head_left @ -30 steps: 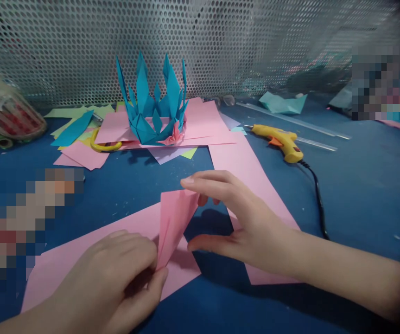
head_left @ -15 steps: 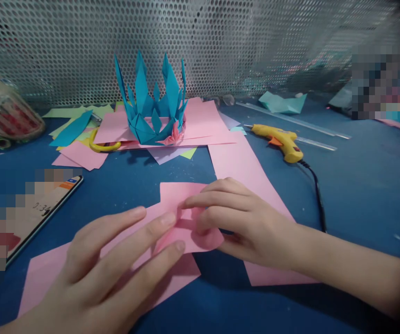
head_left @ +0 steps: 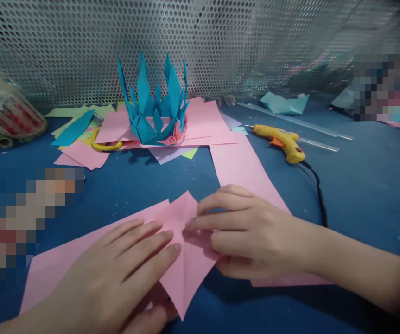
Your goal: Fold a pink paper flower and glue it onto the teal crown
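Note:
A creased square of pink paper (head_left: 186,273) is turned corner toward me, with a fold line running down its middle. My left hand (head_left: 123,264) lies over its left side, long fingers on top and the thumb low by the near edge. My right hand (head_left: 251,232) has its fingers curled on the right corner, with the fingertips by the crease and the thumb partly hidden below. Beneath my left hand is a larger pink sheet (head_left: 43,278).
Behind stands a blue folded-paper crown (head_left: 146,125) with a pink paper flower (head_left: 174,134). A yellow glue gun (head_left: 283,141), clear glue sticks (head_left: 297,120) and a long pink strip (head_left: 243,167) lie right. Loose papers, yellow-handled scissors (head_left: 106,146) and a jar (head_left: 10,109) are left.
The pink square has turned so a corner points toward me, and its middle crease shows. My left hand has come down flatter over it; my right fingers remain on its right side.

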Motion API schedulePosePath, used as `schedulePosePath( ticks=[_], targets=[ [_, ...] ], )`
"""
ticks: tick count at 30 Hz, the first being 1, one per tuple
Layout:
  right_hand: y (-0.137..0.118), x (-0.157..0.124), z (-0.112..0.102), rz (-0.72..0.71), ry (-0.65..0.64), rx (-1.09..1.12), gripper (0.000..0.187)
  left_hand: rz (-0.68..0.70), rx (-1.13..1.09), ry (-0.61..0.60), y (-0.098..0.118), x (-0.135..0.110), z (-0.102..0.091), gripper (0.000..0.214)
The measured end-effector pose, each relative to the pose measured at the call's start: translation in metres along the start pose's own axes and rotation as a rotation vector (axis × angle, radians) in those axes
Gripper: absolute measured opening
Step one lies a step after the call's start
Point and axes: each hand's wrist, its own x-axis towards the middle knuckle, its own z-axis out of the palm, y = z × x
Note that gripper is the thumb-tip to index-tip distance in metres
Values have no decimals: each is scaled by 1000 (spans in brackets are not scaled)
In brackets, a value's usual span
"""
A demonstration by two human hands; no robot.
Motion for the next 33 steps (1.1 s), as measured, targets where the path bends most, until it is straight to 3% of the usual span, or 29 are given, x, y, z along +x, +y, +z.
schedulePosePath(
  ticks=[5,10,12,15,21,24,26,29,33],
  targets=[
    [-9,-1,5,-91,-61,50,26,17,-33,18,0,-2,5,41],
    [-16,0,4,-59,-155,16,32,81,-91,39,3,2,7,36],
    [-20,1,2,-34,-187,31,33,69,-120,102,5,3,6,31],
    [-26,0,0,58,-217,96,32,-36,-197,197,8,5,3,24],
    [-27,0,6,380,-67,304,28,-312,-291,143,3,9,-3,6],
    [-24,2,12,555,6,396,36,-260,-210,144,-2,15,-6,10],
    [-22,2,16,609,38,387,30,-172,-122,94,-3,17,-7,17],
    [-18,3,22,551,52,350,22,-9,-10,63,0,12,-3,31],
    [-12,5,25,521,48,371,21,-1,191,90,8,-2,7,36]
  ],
)
